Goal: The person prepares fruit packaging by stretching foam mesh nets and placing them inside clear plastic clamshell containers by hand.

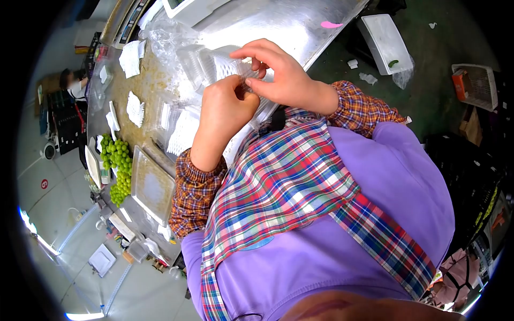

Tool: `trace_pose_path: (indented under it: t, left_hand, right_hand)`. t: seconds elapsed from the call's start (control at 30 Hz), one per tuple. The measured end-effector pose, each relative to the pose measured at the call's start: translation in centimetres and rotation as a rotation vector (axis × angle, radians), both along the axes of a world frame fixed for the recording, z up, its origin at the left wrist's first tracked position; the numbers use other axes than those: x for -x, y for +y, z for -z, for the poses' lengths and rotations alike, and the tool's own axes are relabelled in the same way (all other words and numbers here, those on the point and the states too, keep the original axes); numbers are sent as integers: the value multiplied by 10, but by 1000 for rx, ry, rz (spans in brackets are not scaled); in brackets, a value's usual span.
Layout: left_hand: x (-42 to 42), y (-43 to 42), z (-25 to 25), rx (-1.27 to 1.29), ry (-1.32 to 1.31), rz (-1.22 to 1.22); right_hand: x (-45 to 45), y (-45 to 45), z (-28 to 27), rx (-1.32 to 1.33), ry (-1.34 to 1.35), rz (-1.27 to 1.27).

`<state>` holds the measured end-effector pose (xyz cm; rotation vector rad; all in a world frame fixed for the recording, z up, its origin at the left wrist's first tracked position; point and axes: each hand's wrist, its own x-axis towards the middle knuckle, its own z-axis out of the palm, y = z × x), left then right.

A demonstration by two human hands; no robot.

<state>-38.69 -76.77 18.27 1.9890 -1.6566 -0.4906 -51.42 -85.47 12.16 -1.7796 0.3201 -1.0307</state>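
- Biggest on my feed, clock read from the hands with twelve at the top: the metal table [278, 35], running from bright at twelve to stained at nine.
- Next, the plaid apron [284, 182] spreads below at six and blocks my view of the table edge nearest the body.
- The right hand [270, 75] is loosely open, thumb and forefinger parted, the other fingers curled. Its forearm enters from four, fingers pointing toward ten. I can't make out whether those curled fingers touch clear plastic.
- The left hand [227, 104] is curled inward, back toward me, its forearm rising from seven. Its fingertips are hidden, so I can't tell whether it pinches anything; the thumb side sits close by the right thumb.
- A clear plastic container [201, 64] lies just beyond the hands, toward eleven, partly covered by them. Glare and transparency blur its outline against the crumpled clear film [166, 40] at ten.
- The shallow tray [152, 182] rests between seven and eight, near the left sleeve.
- Green grapes [119, 163] lie at eight, beside that tray.
- Smallest, a white foam net [227, 68] shows in the container, its near end hidden by the hands; a loose foam piece [131, 59] lies between nine and ten.
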Motion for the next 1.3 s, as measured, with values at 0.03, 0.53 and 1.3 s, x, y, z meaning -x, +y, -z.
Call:
trace_pose_path:
  t: [0.03, 0.53, 1.3]
  left_hand:
    - [0, 0, -1, 0, -2, -2]
    - [-2, 2, -7, 4, 11, 29]
    - [-28, 23, -35, -323, 559, 1]
  right_hand:
    - [0, 0, -1, -2, -5, 5]
    - [-6, 0, -10, -13, 19, 40]
    - [-17, -13, -31, -82, 125, -315]
